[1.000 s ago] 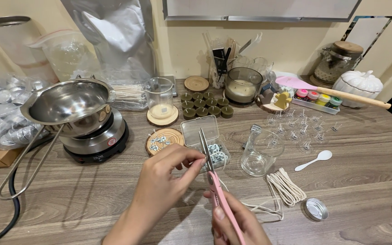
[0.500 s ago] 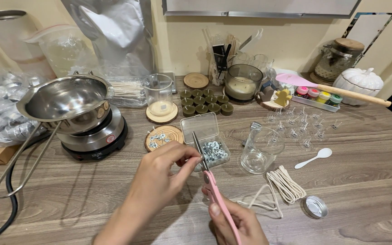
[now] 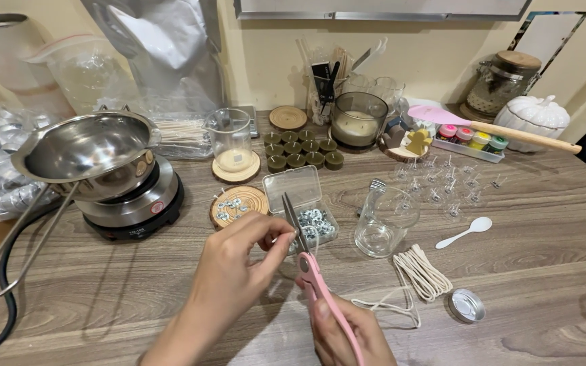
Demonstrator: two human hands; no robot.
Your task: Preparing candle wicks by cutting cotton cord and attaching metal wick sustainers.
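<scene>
1. Gripping pink-handled scissors (image 3: 313, 271), the right hand (image 3: 347, 332) keeps the slim metal blades raised over the wood-grain tabletop (image 3: 544, 224).
2. Left hand (image 3: 239, 268) pinches something small at the blades; what it is cannot be told.
3. Coiled white wick cord (image 3: 422, 274) lies just right, near a clear glass jar (image 3: 382, 222).

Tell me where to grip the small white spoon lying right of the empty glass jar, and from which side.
Grip the white spoon at mid-handle, coming from above with fingers across its width. It lies flat on the wooden table, bowl up-right, handle running down-left, with bare tabletop on both sides; the wick bundle lies below it, apart.
</scene>
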